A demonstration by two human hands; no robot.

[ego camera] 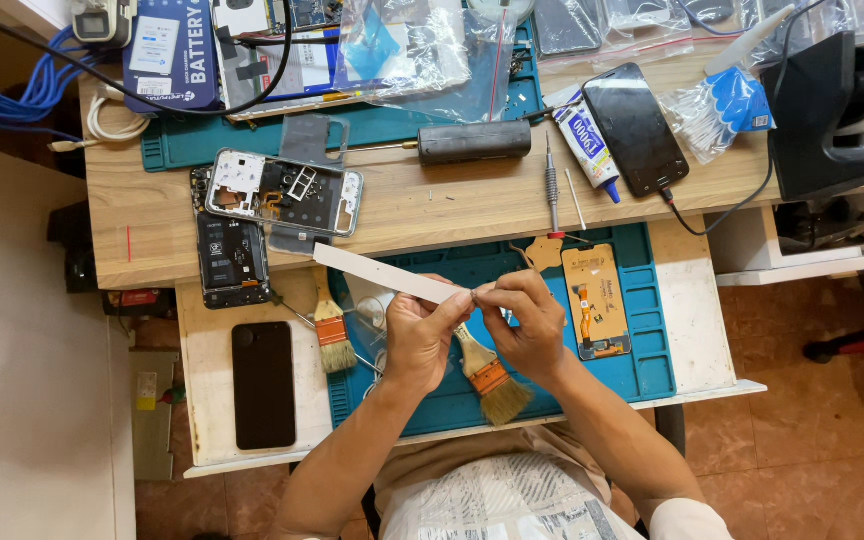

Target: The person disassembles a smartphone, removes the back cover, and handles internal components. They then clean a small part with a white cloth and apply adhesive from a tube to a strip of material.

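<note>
We are looking down on two bare hands meeting over a teal mat (642,370) on the worktop (422,210). The left hand (420,335) is gripping a long white strip (387,274) near its close end, fingers curled around it; the strip is running up and away to the left, lifted off the mat. The right hand (524,318) is pinching that same end, its fingertips (482,296) touching the strip's tip right beside the left thumb.

We are judging the strip light, thin and fairly stiff, likely to flex or crease if bent hard; holding it by the edges near the end, as both hands are doing, looks the safe grip. Whether a film is peeling from it, we cannot tell.

Just below the hands an orange-banded brush (490,378) is lying on the mat, with a second brush (332,335) to the left and a dark phone (263,385) beyond that. To the right a screen assembly with an orange back (594,300) is resting on the mat.

Farther off, an opened phone frame (284,192), a screwdriver (553,190), a glue tube (586,145), a black phone on a cable (636,130) and clear bags (417,50) are crowding the back of the worktop
</note>
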